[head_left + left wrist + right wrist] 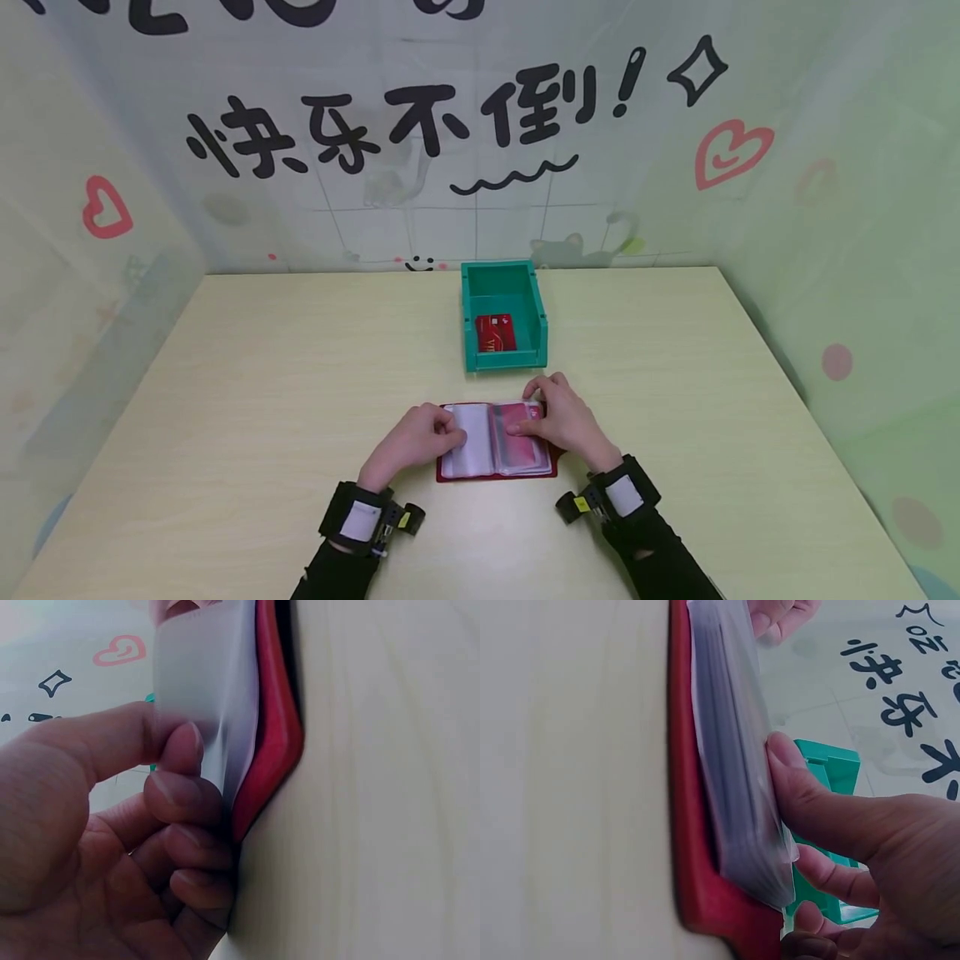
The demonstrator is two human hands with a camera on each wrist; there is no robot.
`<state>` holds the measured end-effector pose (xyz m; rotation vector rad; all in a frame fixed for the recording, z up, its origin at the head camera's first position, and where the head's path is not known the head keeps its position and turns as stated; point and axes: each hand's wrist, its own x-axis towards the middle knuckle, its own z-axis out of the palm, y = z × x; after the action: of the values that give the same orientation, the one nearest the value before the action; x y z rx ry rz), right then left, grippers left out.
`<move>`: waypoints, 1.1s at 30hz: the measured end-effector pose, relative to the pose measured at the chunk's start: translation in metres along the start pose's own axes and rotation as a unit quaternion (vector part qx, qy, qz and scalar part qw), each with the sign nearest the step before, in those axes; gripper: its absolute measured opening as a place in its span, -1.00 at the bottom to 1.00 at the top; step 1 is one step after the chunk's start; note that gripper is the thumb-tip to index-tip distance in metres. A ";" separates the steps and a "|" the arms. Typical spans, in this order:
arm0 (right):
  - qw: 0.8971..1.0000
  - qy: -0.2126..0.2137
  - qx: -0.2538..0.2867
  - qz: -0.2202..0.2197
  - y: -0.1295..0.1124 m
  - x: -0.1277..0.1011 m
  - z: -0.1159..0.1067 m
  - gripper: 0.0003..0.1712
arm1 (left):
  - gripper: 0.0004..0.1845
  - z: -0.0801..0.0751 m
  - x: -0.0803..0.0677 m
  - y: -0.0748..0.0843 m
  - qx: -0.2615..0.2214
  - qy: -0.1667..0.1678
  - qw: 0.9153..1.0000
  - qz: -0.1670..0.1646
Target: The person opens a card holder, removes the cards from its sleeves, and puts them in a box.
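Note:
A red-covered card holder (497, 477) lies spread on the table, with clear plastic sleeves on both sides. My left hand (415, 440) pinches a clear sleeve (199, 667) on the left side between thumb and fingertips. On the right side, a pink-red card (516, 450) shows through the plastic. My right hand (566, 421) has its thumb on the top sleeve and its fingers at the outer edge, gripping the stacked sleeves (735, 750). The red cover (694, 862) sits under that stack in the right wrist view.
Behind the card holder stands a teal open-front bin (506, 361). A dark red card (496, 333) lies inside it, near the front. The pale wooden table (315, 358) meets a printed cloth backdrop (337, 225) at the back and sides.

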<state>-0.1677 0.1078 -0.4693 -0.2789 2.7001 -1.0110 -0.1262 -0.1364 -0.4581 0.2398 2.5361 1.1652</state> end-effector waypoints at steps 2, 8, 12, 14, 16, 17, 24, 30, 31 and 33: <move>1.000 -0.002 -0.005 -0.004 -0.001 0.000 0.000 -0.48 | -0.74 0.000 0.000 0.000 0.001 0.000 1.000 0.000; 1.000 -0.004 -0.015 -0.009 -0.002 0.000 0.001 -0.48 | -0.74 0.001 0.000 -0.001 0.001 0.001 1.000 -0.001; 1.000 0.007 -0.013 -0.007 -0.002 -0.001 0.002 -0.51 | -0.74 0.001 0.001 -0.002 0.001 0.000 1.000 -0.001; 1.000 0.013 -0.011 -0.005 -0.002 -0.002 0.003 -0.51 | -0.74 0.001 0.001 -0.002 0.002 0.001 1.000 0.000; 1.000 0.018 -0.012 -0.006 -0.002 -0.002 0.004 -0.51 | -0.74 0.001 0.001 -0.002 0.003 0.002 1.000 0.002; 1.000 0.020 -0.012 -0.008 -0.002 -0.002 0.004 -0.51 | -0.74 0.001 0.001 -0.002 0.002 0.001 1.000 0.002; 0.998 0.054 0.017 -0.018 0.003 -0.001 0.005 -0.66 | -0.74 0.001 0.002 -0.002 0.000 0.003 1.000 0.003; 0.992 0.107 0.030 -0.050 0.007 0.001 0.008 -0.85 | -0.74 0.001 0.002 -0.003 0.002 0.002 1.000 0.003; 0.991 0.115 0.030 -0.057 0.007 0.001 0.009 -0.87 | -0.74 0.001 0.002 -0.003 0.002 0.003 1.000 0.003; 0.989 0.125 0.027 -0.068 0.007 0.001 0.010 -0.88 | -0.74 0.001 0.002 -0.003 0.002 0.003 1.000 0.003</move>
<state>-0.1668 0.1068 -0.4819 -0.3511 2.9036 -1.2307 -0.1276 -0.1373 -0.4617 0.2446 2.5455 1.1635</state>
